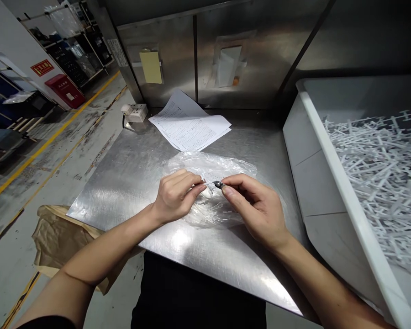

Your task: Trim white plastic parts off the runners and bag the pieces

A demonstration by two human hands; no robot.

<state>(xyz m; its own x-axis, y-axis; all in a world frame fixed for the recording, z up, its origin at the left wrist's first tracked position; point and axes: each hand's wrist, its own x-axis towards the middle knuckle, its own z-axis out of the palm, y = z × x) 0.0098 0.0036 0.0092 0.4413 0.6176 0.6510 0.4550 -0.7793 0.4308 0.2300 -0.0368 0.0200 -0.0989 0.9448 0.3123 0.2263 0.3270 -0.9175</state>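
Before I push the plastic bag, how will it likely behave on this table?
The bag is probably floppy, since it looks thin and crumpled. It may slide easily, as the table looks smooth. Small white pieces lie in or on it, so they might shift or spill.

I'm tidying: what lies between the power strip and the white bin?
In the head view, printed sheets, then metal tabletop, lie between the power strip and the white bin.

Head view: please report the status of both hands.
Left hand pinching thin white strip. Right hand holding small, dark, shiny object. Crumpled clear plastic bag beneath; no obstruction visible.
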